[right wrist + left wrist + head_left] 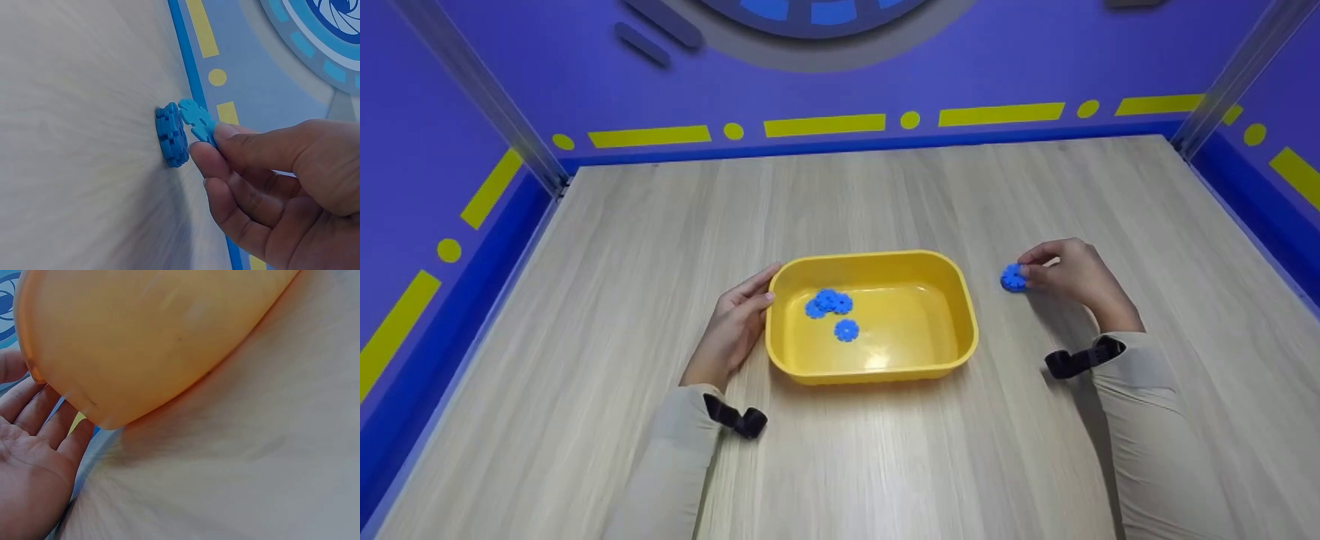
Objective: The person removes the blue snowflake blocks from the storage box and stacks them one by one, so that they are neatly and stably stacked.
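A yellow plastic bin (885, 373) stands on the table in the head view. My left hand (737, 319) holds its left end, thumb at the rim and fingers along the outside wall; the left wrist view shows the palm (34, 467) beside the bin. To the bin's right, my right hand (1069, 274) pinches a blue notched disc, like a snowflake building piece (197, 119), between thumb and fingertips. It is tilted at the top of a short stack of similar blue discs (171, 136) on the table. Inside the bin lie several more blue discs (846, 330), some overlapping at the left.
A light wood-grain table (870, 465) carries everything. Blue-purple panels (825, 97) with yellow marks wall it in at the back and both sides. Each wrist wears a black strap with a small camera (750, 424) over a pale sleeve.
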`<state>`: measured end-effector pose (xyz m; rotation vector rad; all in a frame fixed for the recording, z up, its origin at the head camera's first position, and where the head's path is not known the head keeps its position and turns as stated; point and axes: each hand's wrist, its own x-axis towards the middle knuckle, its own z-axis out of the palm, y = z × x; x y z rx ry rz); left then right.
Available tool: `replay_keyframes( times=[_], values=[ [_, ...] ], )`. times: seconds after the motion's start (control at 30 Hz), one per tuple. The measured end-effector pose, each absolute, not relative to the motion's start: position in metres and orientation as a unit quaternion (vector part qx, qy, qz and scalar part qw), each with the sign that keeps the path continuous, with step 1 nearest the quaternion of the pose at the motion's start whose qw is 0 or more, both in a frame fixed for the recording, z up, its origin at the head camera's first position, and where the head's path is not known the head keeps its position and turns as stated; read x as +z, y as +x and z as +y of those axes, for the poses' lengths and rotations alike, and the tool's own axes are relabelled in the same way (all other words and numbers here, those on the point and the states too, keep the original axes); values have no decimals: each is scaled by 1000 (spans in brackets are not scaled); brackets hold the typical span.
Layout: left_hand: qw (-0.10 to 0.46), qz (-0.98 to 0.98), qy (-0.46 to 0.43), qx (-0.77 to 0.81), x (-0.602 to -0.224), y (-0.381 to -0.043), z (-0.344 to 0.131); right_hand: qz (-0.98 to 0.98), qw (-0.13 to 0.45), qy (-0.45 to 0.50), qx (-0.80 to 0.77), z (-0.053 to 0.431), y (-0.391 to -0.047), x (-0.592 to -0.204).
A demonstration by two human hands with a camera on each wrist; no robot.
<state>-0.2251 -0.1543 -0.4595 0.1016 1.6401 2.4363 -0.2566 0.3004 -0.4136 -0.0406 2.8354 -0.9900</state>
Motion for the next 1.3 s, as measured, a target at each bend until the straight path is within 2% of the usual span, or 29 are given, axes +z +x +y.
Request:
replay_keyframes(
  times=[0.3,0.7,1.3],
  values=[
    [101,554,35,825,-457,-224,-154,939,91,18,-333,301,-257,-417],
    [100,547,36,831,-460,-226,-154,933,110,14,-343,302,-256,-415],
    [100,551,34,828,-460,-226,-153,944,73,-34,-321,298,-256,-400]
  ],
)
